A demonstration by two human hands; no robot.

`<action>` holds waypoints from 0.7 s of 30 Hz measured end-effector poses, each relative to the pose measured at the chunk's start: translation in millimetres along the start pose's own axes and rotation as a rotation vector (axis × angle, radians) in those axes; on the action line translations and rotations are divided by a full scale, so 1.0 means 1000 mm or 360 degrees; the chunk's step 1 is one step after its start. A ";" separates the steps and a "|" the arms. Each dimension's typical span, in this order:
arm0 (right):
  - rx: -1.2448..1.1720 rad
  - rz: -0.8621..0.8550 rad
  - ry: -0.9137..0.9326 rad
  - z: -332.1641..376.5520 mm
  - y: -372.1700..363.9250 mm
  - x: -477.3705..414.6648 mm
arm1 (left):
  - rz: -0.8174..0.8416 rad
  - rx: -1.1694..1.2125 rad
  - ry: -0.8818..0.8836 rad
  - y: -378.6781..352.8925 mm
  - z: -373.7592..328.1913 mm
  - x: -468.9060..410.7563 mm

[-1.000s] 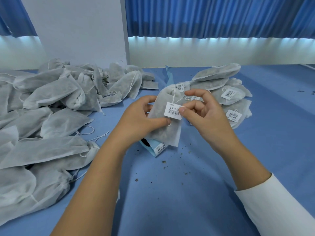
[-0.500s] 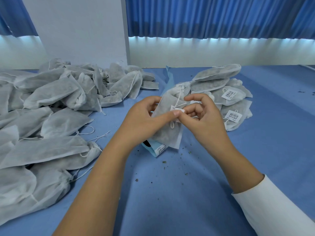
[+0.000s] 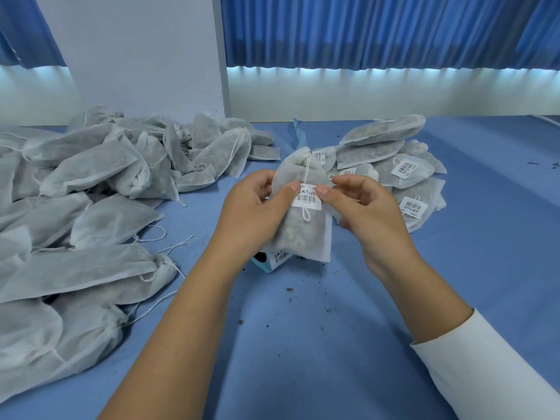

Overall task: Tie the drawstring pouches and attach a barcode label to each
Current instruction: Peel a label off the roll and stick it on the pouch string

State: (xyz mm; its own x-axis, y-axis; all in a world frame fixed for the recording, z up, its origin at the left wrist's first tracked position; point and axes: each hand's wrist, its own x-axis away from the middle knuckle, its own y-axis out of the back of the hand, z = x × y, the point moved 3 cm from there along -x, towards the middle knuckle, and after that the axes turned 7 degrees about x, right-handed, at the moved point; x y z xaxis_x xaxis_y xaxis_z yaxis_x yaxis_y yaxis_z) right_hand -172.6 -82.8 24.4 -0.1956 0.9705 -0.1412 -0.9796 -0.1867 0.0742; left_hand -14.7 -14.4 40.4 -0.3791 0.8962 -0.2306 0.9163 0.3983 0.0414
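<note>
I hold a white drawstring pouch (image 3: pixel 298 234) upright above the blue table, its neck at the top. My left hand (image 3: pixel 257 213) grips the pouch's left side, thumb pressing the top left of a white barcode label (image 3: pixel 307 199). My right hand (image 3: pixel 363 207) curls beside the pouch, its thumb pressing the label's top right edge. The white drawstring (image 3: pixel 307 168) runs down from the neck, passes behind the label and ends in a small loop below it.
A large heap of unlabelled pouches (image 3: pixel 78 207) covers the table's left side. A smaller stack of labelled pouches (image 3: pixel 397 174) lies behind my right hand. A small teal box (image 3: pixel 272 260) sits under the held pouch. Dark crumbs speckle the blue table (image 3: pixel 303 344).
The label was folded small between my fingers half a second ago; now it lies flat over the drawstring on the pouch front, with both thumbs pressing its top edge.
</note>
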 end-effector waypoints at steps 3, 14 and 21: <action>-0.0286 0.0378 -0.0263 -0.002 -0.007 0.001 | 0.0064 0.0093 0.0054 0.000 0.001 -0.001; -0.0309 0.0374 -0.0161 0.002 -0.008 0.005 | 0.0106 0.0252 0.0167 0.000 0.008 -0.004; -0.0004 0.0329 -0.0041 0.004 -0.009 0.006 | -0.0182 0.0324 0.0199 0.003 0.011 -0.006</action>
State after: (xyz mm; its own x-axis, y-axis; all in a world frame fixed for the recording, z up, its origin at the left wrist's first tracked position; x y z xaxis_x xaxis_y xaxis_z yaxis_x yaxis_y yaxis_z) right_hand -165.0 -74.7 26.4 -0.3913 0.9150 -0.0982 -0.9189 -0.3826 0.0963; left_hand -8.2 -20.8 30.8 -0.4832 0.8698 -0.1000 0.8688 0.4622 -0.1773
